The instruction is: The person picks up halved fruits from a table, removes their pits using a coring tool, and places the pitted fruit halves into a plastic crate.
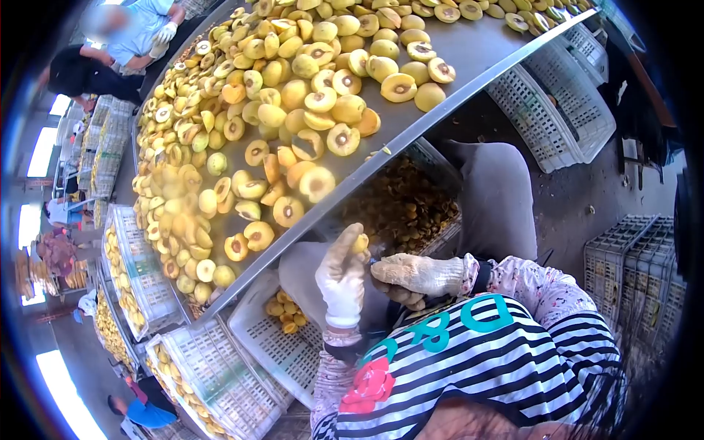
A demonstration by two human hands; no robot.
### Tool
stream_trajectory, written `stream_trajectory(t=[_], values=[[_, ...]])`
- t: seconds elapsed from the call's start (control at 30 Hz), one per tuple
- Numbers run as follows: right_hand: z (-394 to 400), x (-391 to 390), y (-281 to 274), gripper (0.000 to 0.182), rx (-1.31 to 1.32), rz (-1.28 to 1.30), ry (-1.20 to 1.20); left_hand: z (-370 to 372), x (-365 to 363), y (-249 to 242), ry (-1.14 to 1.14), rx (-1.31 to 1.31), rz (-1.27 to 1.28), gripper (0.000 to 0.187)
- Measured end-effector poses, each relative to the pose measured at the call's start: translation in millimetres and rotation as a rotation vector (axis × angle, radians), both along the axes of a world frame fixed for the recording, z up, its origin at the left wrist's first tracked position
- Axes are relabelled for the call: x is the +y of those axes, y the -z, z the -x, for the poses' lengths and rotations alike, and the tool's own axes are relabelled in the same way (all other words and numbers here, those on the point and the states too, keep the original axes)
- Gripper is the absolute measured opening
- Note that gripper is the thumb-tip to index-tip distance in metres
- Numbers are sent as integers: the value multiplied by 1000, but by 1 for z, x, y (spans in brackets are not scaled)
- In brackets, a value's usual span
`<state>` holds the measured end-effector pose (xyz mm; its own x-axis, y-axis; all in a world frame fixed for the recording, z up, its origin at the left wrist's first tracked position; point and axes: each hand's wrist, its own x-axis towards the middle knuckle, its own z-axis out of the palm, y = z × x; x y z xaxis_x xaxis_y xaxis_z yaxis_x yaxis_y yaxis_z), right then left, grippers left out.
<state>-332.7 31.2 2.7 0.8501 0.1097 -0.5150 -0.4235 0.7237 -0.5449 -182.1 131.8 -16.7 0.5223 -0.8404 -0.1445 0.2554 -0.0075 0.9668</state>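
Note:
My left hand [342,282], in a white glove stained at the fingers, is raised over my lap, closed on a yellow apricot piece [360,243] at its fingertips. Close beside it, my gloved right hand [411,277] has its fingers curled together. A tiny bluish spot shows near its fingertips, but what it grips is hidden. In front of both hands, halved apricots [315,183] are heaped on the metal table [469,59], many cut side up with the pit showing.
Brown pits or scraps [403,198] fill a container between my knees. A white crate [249,323] with several apricots stands at my left. More fruit crates [213,359] and stacked crates [631,271] flank me. The table's metal rim [396,143] crosses ahead. A co-worker [139,37] is across the table.

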Motion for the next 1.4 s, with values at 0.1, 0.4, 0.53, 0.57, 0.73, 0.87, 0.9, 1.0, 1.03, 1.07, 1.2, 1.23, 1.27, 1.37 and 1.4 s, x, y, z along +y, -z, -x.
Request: stream_trajectory(t=[0.1, 0.4, 0.53, 0.57, 0.73, 0.87, 0.9, 1.0, 1.03, 1.07, 1.2, 1.23, 1.27, 1.37, 1.4], values=[[4, -12, 2, 44, -62, -161, -78, -6, 4, 0, 58, -154, -26, 42], [1, -8, -3, 40, 8, 157, -324, -18, 21, 5, 68, -130, -138, 45], [1, 0, -6, 42, 52, 183, -78, -17, 23, 4, 12, -51, 15, 45], [-1, 2, -5, 42, 67, 198, -44, -16, 23, 3, 5, -9, 29, 44], [-4, 8, 2, 42, 13, 163, -31, -14, 26, 10, -34, 148, 35, 42], [-7, 11, 0, 43, 24, 67, -78, -14, 22, 6, -26, 259, 51, 41], [-6, 10, 0, 43, 9, 59, -90, -15, 21, 6, -25, 278, 41, 40], [-5, 6, -1, 43, -21, 92, -75, -19, 19, 13, 0, -73, -27, 47], [-6, 7, -3, 43, -14, 136, -36, -18, 19, 13, 13, -253, -61, 50], [-6, 7, -4, 43, -6, 180, 6, -14, 20, 12, 22, -336, -77, 55], [-7, 7, -1, 42, 24, 201, -2, -3, 11, -6, 61, -670, -83, 77], [-5, 6, 0, 42, 10, 120, -31, -2, 12, -5, 67, -685, -84, 77], [-3, 4, 1, 41, -7, 39, -61, -3, 13, -2, 63, -702, -82, 76], [3, -1, 4, 41, -71, -194, -106, -4, 14, 6, 37, -751, -63, 73], [5, -2, 5, 41, -95, -269, -113, -2, 12, 5, 26, -652, -65, 73]])
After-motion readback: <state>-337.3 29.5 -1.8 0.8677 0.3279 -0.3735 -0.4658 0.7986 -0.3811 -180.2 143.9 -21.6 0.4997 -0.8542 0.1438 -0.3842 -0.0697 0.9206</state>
